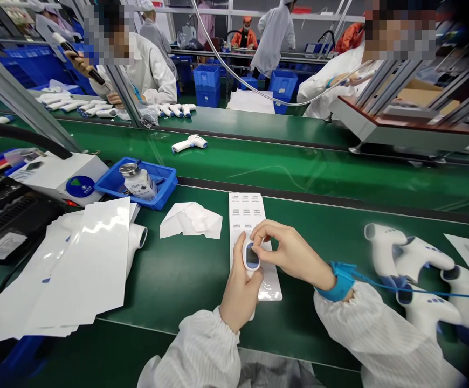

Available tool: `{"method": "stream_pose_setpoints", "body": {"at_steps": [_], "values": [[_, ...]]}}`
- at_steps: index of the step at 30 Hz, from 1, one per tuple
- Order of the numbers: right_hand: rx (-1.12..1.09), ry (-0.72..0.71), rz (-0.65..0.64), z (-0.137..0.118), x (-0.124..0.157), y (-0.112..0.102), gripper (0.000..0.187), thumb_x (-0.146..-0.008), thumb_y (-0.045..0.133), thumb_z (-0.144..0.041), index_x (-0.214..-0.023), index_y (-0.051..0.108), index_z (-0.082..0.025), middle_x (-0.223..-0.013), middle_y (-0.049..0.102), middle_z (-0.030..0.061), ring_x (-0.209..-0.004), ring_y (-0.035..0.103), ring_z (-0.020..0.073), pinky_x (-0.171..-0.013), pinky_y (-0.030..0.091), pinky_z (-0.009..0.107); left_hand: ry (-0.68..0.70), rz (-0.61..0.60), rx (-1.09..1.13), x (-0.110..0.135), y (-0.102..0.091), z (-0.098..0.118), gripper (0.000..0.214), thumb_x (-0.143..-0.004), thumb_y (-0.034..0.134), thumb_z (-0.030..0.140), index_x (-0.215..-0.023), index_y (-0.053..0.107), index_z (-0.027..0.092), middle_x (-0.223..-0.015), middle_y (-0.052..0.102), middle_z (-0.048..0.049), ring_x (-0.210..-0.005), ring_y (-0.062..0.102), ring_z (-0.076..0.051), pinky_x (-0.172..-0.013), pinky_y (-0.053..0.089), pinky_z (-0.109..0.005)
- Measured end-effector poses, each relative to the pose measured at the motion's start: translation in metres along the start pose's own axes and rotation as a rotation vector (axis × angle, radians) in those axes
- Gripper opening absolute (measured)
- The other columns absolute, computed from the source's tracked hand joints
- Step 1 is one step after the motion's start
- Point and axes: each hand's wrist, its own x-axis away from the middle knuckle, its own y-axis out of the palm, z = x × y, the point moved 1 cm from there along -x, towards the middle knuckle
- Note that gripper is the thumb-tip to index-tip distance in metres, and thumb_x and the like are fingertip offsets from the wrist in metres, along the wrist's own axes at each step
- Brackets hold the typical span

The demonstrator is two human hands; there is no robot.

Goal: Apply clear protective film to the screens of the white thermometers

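Observation:
My left hand grips a white infrared thermometer upright, its dark display facing me. Thumb and fingertips of my right hand pinch at the thermometer's top edge. Whether they hold a thin film there, I cannot tell. Beneath both hands lies a long white sheet of small labels. A blue antistatic wrist strap circles my right wrist, with its blue cord running right. Several white thermometers lie on the green belt to the right of my right hand.
A blue tray holds a labelled bottle. Loose white sheets and crumpled white paper lie on the green belt. Another thermometer lies on the belt beyond. Co-workers in white coats sit across, among blue crates.

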Motion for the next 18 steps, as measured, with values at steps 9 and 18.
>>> {"method": "stream_pose_setpoints", "body": {"at_steps": [9,18], "values": [[-0.007,0.016,-0.016,0.0012,-0.0006,-0.0004,0.015,-0.074,0.057,-0.007,-0.069,0.056,-0.021,-0.088,0.066,0.0001,-0.08,0.059,0.0152,-0.076,0.047,0.029,0.013,-0.04,-0.084,-0.0003,0.0003,0.0041,0.075,-0.086,0.05,0.012,-0.152,0.017,0.027,-0.155,0.03,-0.007,-0.144,0.028,-0.026,-0.116,0.028,-0.043],[-0.017,0.0,-0.017,0.001,-0.002,-0.001,0.016,-0.074,0.058,-0.006,-0.07,0.056,-0.021,-0.088,0.065,-0.0003,-0.081,0.06,0.0149,-0.077,0.047,0.029,0.01,-0.04,-0.056,0.0027,-0.0039,0.0086,0.068,-0.089,0.047,0.022,-0.152,0.021,0.027,-0.137,0.051,-0.0113,-0.117,0.056,-0.028,-0.094,0.05,-0.041]]}}
